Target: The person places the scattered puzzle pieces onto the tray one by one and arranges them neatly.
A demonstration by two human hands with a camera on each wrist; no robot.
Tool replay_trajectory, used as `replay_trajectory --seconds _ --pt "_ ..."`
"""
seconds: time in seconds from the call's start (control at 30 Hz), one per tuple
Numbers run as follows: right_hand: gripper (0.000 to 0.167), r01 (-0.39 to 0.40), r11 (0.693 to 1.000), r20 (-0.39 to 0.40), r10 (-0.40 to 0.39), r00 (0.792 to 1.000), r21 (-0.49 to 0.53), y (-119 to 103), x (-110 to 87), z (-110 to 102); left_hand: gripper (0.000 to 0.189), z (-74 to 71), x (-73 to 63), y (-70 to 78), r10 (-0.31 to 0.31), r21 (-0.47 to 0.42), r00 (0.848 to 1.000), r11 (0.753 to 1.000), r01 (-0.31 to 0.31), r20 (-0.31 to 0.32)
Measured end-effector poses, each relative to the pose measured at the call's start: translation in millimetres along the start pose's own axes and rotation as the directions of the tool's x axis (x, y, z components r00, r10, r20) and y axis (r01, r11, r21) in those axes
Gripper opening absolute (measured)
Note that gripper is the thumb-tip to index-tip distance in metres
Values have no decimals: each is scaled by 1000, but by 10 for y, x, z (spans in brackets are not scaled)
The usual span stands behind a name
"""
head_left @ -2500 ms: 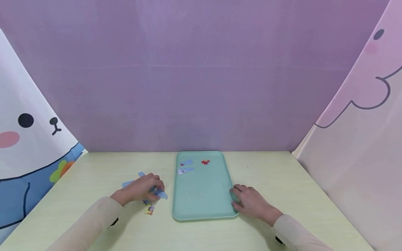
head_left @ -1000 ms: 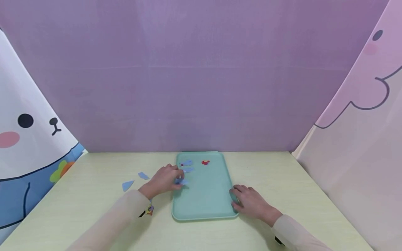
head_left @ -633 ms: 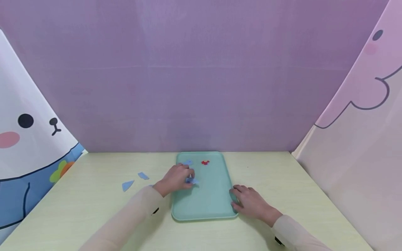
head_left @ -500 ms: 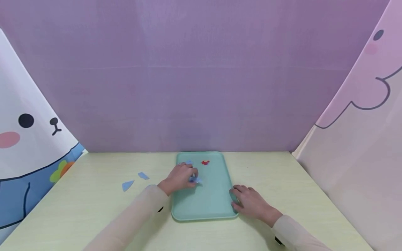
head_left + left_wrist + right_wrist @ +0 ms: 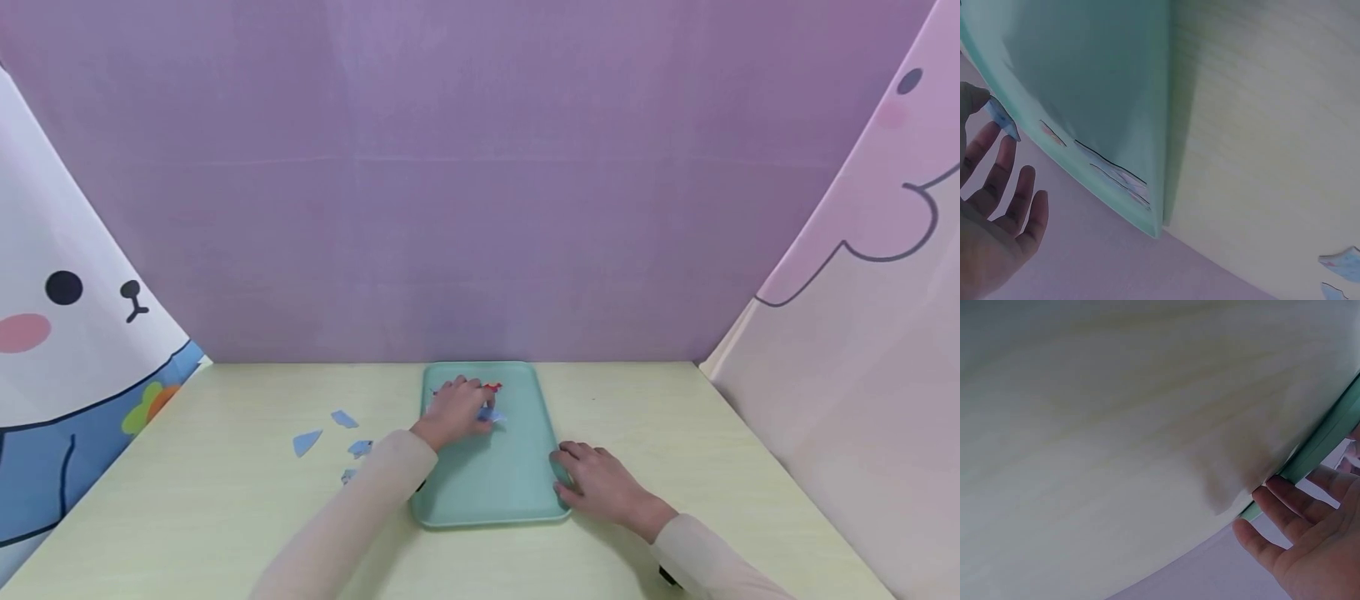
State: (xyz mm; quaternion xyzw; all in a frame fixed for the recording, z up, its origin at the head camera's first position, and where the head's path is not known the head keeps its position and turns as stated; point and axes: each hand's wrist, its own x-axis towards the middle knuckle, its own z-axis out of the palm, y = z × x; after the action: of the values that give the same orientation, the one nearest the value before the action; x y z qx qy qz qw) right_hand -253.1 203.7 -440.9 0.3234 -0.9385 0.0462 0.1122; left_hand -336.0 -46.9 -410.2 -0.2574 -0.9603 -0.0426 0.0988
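Note:
In the head view a pale green tray (image 5: 495, 492) lies on the table. My left hand (image 5: 453, 412) is above it and pinches a blue jigsaw puzzle piece (image 5: 491, 414) between thumb and fingers. The same puzzle piece (image 5: 1002, 117) shows at the fingertips in the left wrist view, the other fingers spread. Further pieces (image 5: 1113, 165) lie along the tray's left side, and a small red piece (image 5: 492, 387) near its far end; my left hand partly covers them in the head view. My right hand (image 5: 603, 483) grips the tray's right rim, thumb and index finger over the edge.
Left of the tray several blue pieces lie loose on the table, among them a triangular piece (image 5: 307, 442) and a small piece (image 5: 344, 418). The left sleeve (image 5: 360, 517) hides part of that area. A purple backdrop (image 5: 480, 183) stands behind the table.
My left hand takes the blue puzzle piece from the pile on the left, carries it over the tray and moves it rightward and farther away. The right hand stays at the tray's rim.

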Motion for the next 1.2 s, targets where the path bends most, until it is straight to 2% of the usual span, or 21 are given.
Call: replay_trajectory --seconds 0.3,0.57,1.0,1.2 --pt "39 -10 1000 12 10 1000 3 14 2 -6 26 36 133 27 -25 -31 998 999 23 -53" --pt "40 -15 1000 10 15 1000 3 6 2 -10 26 28 202 57 -77 -35 995 997 75 -62" --pt "41 -27 1000 23 27 999 14 -3 -6 -1 24 141 298 84 -177 -50 984 983 175 -36" --pt "41 -25 1000 19 25 1000 13 -7 -2 -5 19 223 329 73 -200 -29 979 980 199 -29"
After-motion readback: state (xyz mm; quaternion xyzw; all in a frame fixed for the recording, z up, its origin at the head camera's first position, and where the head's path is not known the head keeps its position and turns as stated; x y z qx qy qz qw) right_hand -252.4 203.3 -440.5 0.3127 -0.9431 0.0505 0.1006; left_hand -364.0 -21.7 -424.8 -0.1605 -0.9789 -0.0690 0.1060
